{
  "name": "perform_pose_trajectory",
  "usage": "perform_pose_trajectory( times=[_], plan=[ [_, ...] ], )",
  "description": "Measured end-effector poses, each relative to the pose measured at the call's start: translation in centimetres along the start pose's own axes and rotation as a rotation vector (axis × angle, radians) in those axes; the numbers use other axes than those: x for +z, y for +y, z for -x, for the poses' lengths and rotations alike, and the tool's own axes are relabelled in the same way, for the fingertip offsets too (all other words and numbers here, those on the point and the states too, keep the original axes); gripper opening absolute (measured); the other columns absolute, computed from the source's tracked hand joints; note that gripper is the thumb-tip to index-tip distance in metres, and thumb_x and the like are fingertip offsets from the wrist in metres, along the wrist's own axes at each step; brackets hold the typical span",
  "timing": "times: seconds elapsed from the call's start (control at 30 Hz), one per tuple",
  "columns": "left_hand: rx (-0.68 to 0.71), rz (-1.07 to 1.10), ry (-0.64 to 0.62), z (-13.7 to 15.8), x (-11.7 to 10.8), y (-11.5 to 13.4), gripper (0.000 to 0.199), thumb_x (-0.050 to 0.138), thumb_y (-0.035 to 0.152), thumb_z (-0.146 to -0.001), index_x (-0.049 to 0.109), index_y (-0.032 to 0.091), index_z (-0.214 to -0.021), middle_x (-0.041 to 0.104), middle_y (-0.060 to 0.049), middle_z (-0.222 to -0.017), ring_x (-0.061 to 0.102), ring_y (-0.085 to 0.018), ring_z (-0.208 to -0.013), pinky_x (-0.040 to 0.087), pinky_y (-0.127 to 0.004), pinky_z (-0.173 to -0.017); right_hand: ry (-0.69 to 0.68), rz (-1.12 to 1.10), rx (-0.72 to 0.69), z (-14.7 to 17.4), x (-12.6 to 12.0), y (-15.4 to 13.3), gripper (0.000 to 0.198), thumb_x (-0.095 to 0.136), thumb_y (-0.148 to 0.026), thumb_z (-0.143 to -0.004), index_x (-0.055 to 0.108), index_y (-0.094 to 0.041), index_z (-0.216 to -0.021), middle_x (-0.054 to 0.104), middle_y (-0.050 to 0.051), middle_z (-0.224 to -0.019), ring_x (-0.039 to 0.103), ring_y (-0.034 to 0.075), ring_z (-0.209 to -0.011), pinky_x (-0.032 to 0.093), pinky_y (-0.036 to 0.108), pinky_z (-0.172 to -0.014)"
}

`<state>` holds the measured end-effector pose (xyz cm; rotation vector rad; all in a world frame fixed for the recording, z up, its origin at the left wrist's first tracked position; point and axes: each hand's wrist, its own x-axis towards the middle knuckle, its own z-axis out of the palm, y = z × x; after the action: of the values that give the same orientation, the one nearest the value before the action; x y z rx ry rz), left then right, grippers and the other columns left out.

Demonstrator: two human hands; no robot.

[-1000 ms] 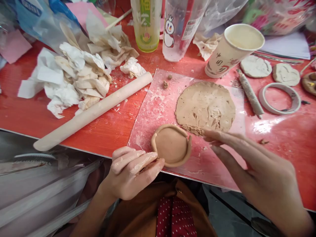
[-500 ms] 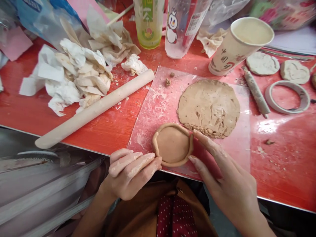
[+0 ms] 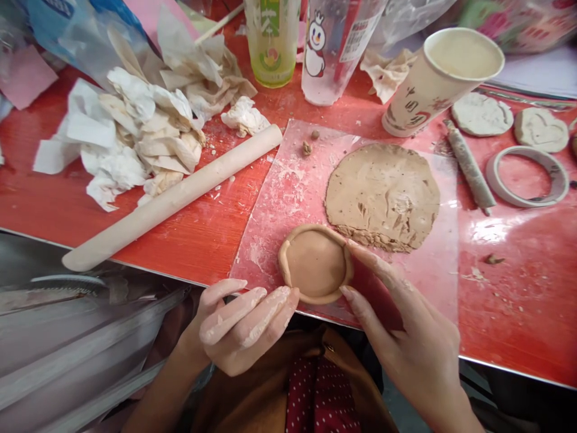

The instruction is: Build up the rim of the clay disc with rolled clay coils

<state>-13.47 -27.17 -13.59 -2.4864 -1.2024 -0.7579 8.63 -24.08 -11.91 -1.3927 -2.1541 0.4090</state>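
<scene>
A small round clay dish (image 3: 317,264), a flat disc with a coil of clay as its raised rim, lies at the front edge of the clear sheet (image 3: 256,252). My left hand (image 3: 247,325) is curled at its lower left, the fingertips dusty with clay and pressed on the rim; its thumb is hidden. My right hand (image 3: 406,337) grips the right side of the rim between forefinger and thumb. Behind the dish rests a wide, flattened clay slab (image 3: 383,192) with a ragged front edge.
On the left, a rolling pin (image 3: 175,198) slants across the red table below crumpled tissues (image 3: 135,132). Two plastic cups (image 3: 324,54) and a paper cup (image 3: 415,96) stand behind. Right: a tape ring (image 3: 500,186), a clay-smeared stick (image 3: 471,168) and pale clay pieces (image 3: 541,129).
My right fingertips have shifted slightly left along the rim. My left hand has dropped a little, its fingers tilting, with the fingertip still at the rim. The dish stays nearly in place.
</scene>
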Motion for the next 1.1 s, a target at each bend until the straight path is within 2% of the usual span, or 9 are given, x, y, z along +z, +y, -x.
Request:
perform_pose_trajectory(
  times=[0.13, 0.27, 0.37, 0.47, 0.63, 0.77, 0.93, 1.1],
  plan=[
    [0.008, -0.004, 0.031, -0.5, 0.3, -0.3, 0.017, 0.069, 0.015, -0.074, 0.069, 0.025, -0.088, 0.065, 0.006, -0.076, 0.054, -0.007, -0.066, 0.044, -0.026, -0.078, -0.002, -0.012, -0.010, -0.2, 0.0, 0.0, 0.047, 0.057, -0.017, -0.083, 0.045, -0.020, -0.129, 0.063, 0.008, -0.117, 0.060, 0.020, -0.109, 0.052, 0.032, -0.093],
    [-0.023, -0.006, 0.058, -0.8, 0.6, -0.3, 0.023, 0.074, 0.020, -0.070, 0.068, 0.027, -0.091, 0.064, 0.006, -0.074, 0.052, -0.008, -0.066, 0.045, -0.025, -0.077, 0.004, -0.004, 0.009, -0.1, -0.1, -0.1, 0.051, 0.056, -0.018, -0.084, 0.042, -0.020, -0.133, 0.060, 0.010, -0.123, 0.058, 0.022, -0.112, 0.052, 0.036, -0.093],
    [-0.071, 0.004, 0.091, -0.6, 0.7, -0.3, 0.025, 0.076, 0.023, -0.068, 0.067, 0.028, -0.090, 0.060, 0.005, -0.070, 0.049, -0.010, -0.067, 0.046, -0.025, -0.078, 0.028, 0.014, 0.020, 0.1, -0.3, 0.0, 0.057, 0.054, -0.015, -0.084, 0.036, -0.023, -0.138, 0.055, 0.008, -0.129, 0.054, 0.023, -0.117, 0.050, 0.037, -0.096],
    [-0.105, 0.041, 0.082, -0.4, 0.8, -0.3, 0.023, 0.074, 0.026, -0.070, 0.067, 0.028, -0.092, 0.061, 0.004, -0.071, 0.049, -0.010, -0.068, 0.046, -0.026, -0.079, -0.012, 0.003, -0.033, 0.3, -0.3, 0.2, 0.064, 0.051, -0.011, -0.085, 0.027, -0.026, -0.142, 0.053, 0.004, -0.132, 0.049, 0.022, -0.122, 0.048, 0.038, -0.099],
    [-0.108, 0.056, 0.065, -0.7, 0.8, -0.3, 0.025, 0.074, 0.024, -0.070, 0.066, 0.027, -0.094, 0.062, 0.004, -0.073, 0.050, -0.010, -0.069, 0.046, -0.027, -0.078, -0.042, 0.016, -0.060, 0.1, -0.1, 0.3, 0.074, 0.052, -0.010, -0.085, 0.013, -0.024, -0.146, 0.056, 0.006, -0.129, 0.046, 0.022, -0.124, 0.045, 0.041, -0.101],
    [-0.118, 0.067, 0.041, -1.3, 0.7, -0.3, 0.026, 0.075, 0.028, -0.069, 0.066, 0.028, -0.093, 0.062, 0.003, -0.077, 0.051, -0.010, -0.071, 0.045, -0.026, -0.081, -0.035, 0.019, -0.048, -0.1, -0.2, 0.2, 0.076, 0.051, -0.009, -0.085, 0.010, -0.027, -0.146, 0.054, 0.005, -0.130, 0.047, 0.022, -0.123, 0.048, 0.040, -0.099],
    [-0.112, 0.034, 0.036, -1.7, 0.9, 0.0, 0.029, 0.074, 0.034, -0.070, 0.066, 0.027, -0.097, 0.058, 0.001, -0.084, 0.049, -0.011, -0.077, 0.044, -0.025, -0.082, -0.046, 0.030, -0.095, -0.1, 0.0, 0.2, 0.071, 0.053, -0.007, -0.084, 0.020, -0.025, -0.144, 0.051, 0.005, -0.134, 0.044, 0.020, -0.126, 0.042, 0.039, -0.105],
    [-0.117, 0.016, 0.060, -1.8, 1.0, 0.1, 0.032, 0.075, 0.037, -0.068, 0.065, 0.025, -0.096, 0.053, -0.001, -0.088, 0.047, -0.013, -0.082, 0.043, -0.026, -0.082, -0.011, 0.023, -0.009, 0.1, 0.0, 0.1, 0.078, 0.054, -0.011, -0.084, 0.010, -0.027, -0.146, 0.054, 0.004, -0.131, 0.046, 0.020, -0.125, 0.043, 0.039, -0.102]
  ],
)
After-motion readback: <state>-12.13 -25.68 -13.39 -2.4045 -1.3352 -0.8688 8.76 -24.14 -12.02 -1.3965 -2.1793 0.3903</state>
